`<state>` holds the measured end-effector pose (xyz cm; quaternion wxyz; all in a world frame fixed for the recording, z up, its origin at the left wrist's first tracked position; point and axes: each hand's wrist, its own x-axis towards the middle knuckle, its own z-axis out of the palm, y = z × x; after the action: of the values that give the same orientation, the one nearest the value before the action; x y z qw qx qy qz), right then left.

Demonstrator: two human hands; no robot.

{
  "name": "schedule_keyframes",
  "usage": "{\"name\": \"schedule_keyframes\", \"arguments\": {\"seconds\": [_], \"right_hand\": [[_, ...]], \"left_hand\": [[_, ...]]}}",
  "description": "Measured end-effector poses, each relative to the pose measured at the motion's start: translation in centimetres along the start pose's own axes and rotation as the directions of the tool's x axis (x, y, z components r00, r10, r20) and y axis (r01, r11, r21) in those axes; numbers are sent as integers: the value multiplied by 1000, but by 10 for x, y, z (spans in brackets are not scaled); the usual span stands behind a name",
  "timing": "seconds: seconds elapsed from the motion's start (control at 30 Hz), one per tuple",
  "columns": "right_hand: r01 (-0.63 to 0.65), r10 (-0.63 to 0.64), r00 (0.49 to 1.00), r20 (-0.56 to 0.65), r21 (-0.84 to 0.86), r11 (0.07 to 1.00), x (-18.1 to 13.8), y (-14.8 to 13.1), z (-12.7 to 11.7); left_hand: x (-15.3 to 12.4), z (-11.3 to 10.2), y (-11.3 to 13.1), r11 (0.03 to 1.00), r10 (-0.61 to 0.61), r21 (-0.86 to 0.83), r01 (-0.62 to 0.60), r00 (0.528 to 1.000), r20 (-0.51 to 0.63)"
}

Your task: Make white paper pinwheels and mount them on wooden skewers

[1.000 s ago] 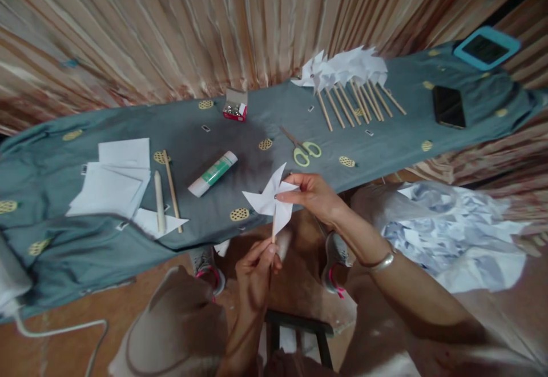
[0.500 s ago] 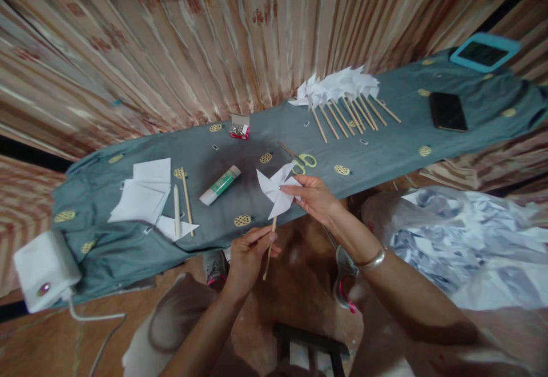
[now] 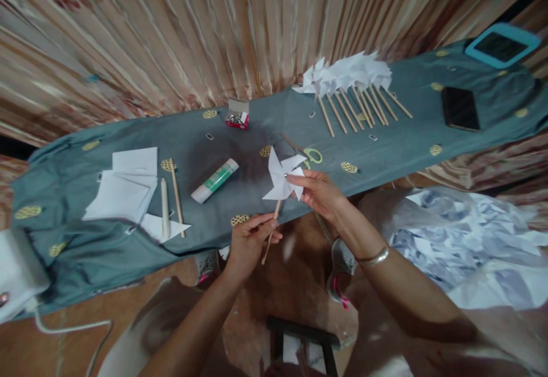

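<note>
A white paper pinwheel (image 3: 278,178) on a thin wooden stick (image 3: 277,210) is held up over the table's front edge. My left hand (image 3: 253,240) pinches the stick below the blades, and its lower end sticks out beneath the fingers. At the pinwheel's right side, my right hand (image 3: 319,192) is closed on the paper, thumb at the small silver pin in the centre. Just behind the blades lie green-handled scissors (image 3: 314,156), partly covered by the paper. To the left rests a green and white glue tube (image 3: 215,181).
Several finished pinwheels (image 3: 349,77) lie in a row at the back, near a black phone (image 3: 460,108) and a blue-framed tablet (image 3: 502,45). A red pin box (image 3: 237,115), paper sheets (image 3: 124,194), a white rod (image 3: 165,208) and a loose stick (image 3: 177,197) are further left. Paper scraps (image 3: 462,240) fill a bag at right.
The pinwheel's blades have turned, and its head has moved slightly right and up with my right hand. Both hands keep their hold. The view has shifted a little.
</note>
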<state>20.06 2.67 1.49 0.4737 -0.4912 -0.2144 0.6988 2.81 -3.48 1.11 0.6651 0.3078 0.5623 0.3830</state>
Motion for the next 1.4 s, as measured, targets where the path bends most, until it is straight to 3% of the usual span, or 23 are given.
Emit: {"name": "schedule_keyframes", "arguments": {"seconds": [0.4, 1.17, 1.4], "right_hand": [[-30, 32, 999, -33, 45, 999, -5, -4, -3], [39, -38, 999, 19, -83, 996, -10, -4, -9], [-7, 7, 1000, 17, -8, 1000, -14, -3, -3]], "left_hand": [[-2, -7, 3, 999, -17, -42, 16, 999, -36], [5, 1, 3, 993, 27, -114, -33, 998, -52], [6, 2, 4, 990, 27, -134, -33, 999, -45]]}}
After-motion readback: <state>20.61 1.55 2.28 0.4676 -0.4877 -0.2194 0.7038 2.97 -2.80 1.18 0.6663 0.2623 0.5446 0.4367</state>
